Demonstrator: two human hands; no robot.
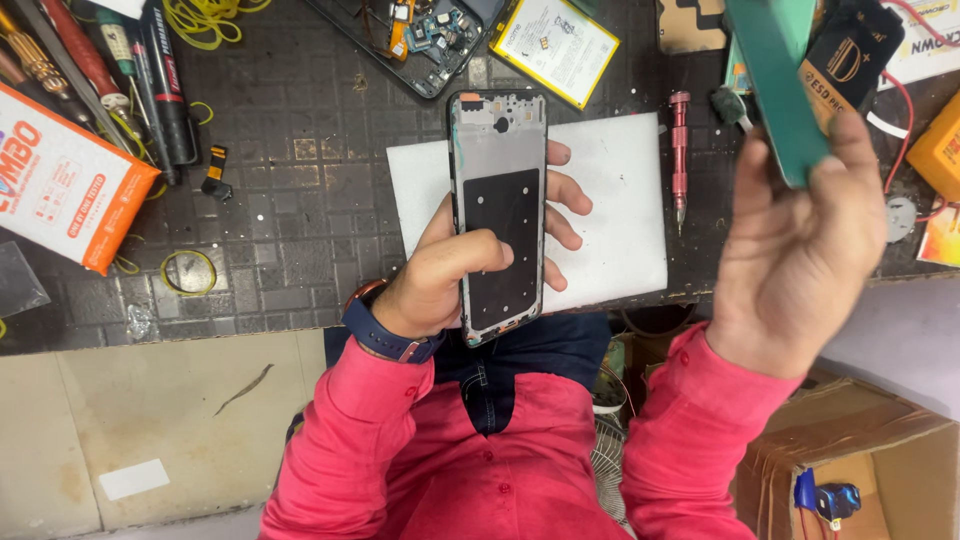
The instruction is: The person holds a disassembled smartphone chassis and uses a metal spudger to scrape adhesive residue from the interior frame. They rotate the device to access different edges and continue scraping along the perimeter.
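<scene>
The left hand (450, 270) grasps the opened phone frame (498, 215), thumb across its dark panel, fingers wrapped behind. Beyond, the right hand (800, 250) pinches a green back cover (780, 80) at its lower end; squaring both edges likely aids alignment.

Around the white sheet (615, 190) lie a red screwdriver (680, 150) (just right), a flat battery (555, 45) above, and an orange box (60, 180) far left.

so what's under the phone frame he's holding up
Under the phone frame lie the left hand, its fingers poking out, and a white sheet on the mat. The palm is covered.
</scene>
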